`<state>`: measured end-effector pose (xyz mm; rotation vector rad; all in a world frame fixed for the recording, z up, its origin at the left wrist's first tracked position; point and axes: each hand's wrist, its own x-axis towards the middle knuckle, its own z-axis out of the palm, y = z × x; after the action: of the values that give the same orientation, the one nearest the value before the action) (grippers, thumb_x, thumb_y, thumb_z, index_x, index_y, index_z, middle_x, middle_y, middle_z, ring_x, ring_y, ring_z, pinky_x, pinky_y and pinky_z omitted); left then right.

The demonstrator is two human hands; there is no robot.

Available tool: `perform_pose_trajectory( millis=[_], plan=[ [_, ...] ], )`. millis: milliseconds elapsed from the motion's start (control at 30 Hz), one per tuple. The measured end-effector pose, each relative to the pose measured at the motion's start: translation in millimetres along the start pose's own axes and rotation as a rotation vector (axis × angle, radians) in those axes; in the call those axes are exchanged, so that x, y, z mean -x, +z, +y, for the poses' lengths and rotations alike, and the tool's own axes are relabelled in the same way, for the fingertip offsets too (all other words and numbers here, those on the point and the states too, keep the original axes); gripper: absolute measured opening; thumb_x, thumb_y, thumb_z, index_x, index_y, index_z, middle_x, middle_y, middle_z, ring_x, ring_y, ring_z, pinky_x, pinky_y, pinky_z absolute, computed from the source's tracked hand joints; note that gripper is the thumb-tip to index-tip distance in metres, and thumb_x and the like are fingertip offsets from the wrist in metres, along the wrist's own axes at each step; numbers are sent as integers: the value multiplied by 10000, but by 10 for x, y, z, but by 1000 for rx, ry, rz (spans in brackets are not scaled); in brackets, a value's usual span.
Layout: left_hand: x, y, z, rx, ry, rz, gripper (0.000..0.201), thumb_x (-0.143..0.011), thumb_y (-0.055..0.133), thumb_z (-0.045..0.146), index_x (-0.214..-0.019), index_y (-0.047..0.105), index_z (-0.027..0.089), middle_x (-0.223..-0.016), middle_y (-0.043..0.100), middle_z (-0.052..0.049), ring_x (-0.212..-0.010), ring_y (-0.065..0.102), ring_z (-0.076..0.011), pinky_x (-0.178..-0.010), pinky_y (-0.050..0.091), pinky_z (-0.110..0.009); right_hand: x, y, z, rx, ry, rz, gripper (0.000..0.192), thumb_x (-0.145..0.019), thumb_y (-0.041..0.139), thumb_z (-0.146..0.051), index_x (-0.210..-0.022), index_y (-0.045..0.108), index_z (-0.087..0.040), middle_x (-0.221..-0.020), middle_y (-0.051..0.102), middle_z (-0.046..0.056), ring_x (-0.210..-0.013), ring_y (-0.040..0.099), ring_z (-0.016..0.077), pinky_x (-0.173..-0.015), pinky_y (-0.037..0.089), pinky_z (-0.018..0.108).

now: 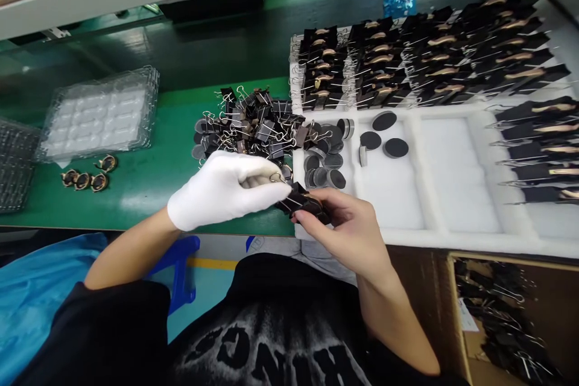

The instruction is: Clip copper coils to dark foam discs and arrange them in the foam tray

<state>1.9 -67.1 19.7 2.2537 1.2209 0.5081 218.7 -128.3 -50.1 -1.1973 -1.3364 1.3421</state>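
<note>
My left hand (224, 190), in a white glove, pinches the wire handle of a black binder clip (302, 203) at the front edge of the green table (149, 175). My bare right hand (348, 226) grips the same clip and the small dark part it clamps, from the right. Just behind my hands lies a heap of loose binder clips (253, 123). Several dark round discs (325, 163) lie in the left compartment of the white foam tray (452, 235).
Rows of clipped black pieces (429, 51) fill the back and right of the foam tray. A clear blister tray (97, 114) and three small gold rings (88, 178) lie at the left. A cardboard box (502, 313) of clips stands at the lower right.
</note>
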Motion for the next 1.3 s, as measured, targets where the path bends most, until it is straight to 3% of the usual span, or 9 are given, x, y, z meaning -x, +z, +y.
perform_pose_trajectory(
  millis=[200,300,400,467,567,700,967,1100,1300],
  plan=[
    [-106,24,21,-4,8,-56,236,-932,639,368,-829,747,185,-662,647,46,-583,531,-76,-567,417,-214,-59,37,-69,62,61,0,221,-747,800,-183,-844,606,-225,-699,622,-61,-660,601,131,-612,481,244],
    [-109,32,-14,-34,94,20,205,-945,644,354,-869,744,193,-720,696,37,-604,588,-81,-602,452,-214,-54,-43,-41,28,63,-56,276,-763,835,-236,-959,642,-235,-819,710,-28,-776,683,167,-699,541,271],
    [-97,-25,-24,-62,300,53,181,-961,651,366,-961,722,200,-768,730,11,-659,654,-112,-657,501,-235,-74,-202,-11,-139,39,-212,432,-840,822,-417,-1209,668,-255,-1163,767,64,-1027,746,222,-851,606,330],
    [-82,-92,-9,-86,517,27,264,-965,652,452,-1041,699,204,-800,747,-25,-700,684,-155,-685,528,-280,-116,-311,-35,-237,68,-311,459,-950,664,-573,-1286,669,-260,-1270,749,99,-1094,749,234,-875,625,350],
    [-54,-186,16,-198,708,2,309,-946,668,502,-1082,691,225,-864,763,-66,-750,703,-205,-685,527,-335,-206,-433,-166,-240,179,-446,533,-1035,442,-642,-1275,707,-245,-1077,799,82,-860,777,193,-690,631,300],
    [-54,-207,-29,-315,677,53,114,-933,677,268,-1039,719,261,-922,775,-50,-762,717,-203,-647,516,-329,-335,-562,-437,-155,138,-458,371,-956,680,-426,-1261,717,-216,-878,785,20,-695,727,160,-604,595,274],
    [-93,68,-205,-339,712,223,739,-851,618,33,-1526,460,286,-1225,749,-132,-1025,736,-286,-829,589,-426,-353,-896,-656,220,-1,-359,170,-853,760,-267,-1010,780,-208,-924,794,15,-766,711,157,-623,549,252],
    [-42,60,-346,-371,631,197,866,-843,663,99,-1610,361,366,-1288,723,-141,-1067,736,-346,-847,601,-489,-116,-1400,-576,326,-92,-200,186,-848,769,-308,-991,743,-191,-937,778,26,-827,708,168,-730,569,287],
    [14,36,-630,-331,386,193,850,-815,647,285,-1551,358,597,-1450,652,50,-1108,726,-424,-886,597,-642,446,-2721,-550,675,-156,44,249,-871,768,-437,-1015,768,-233,-1019,757,68,-935,712,214,-901,582,393]
  ],
)
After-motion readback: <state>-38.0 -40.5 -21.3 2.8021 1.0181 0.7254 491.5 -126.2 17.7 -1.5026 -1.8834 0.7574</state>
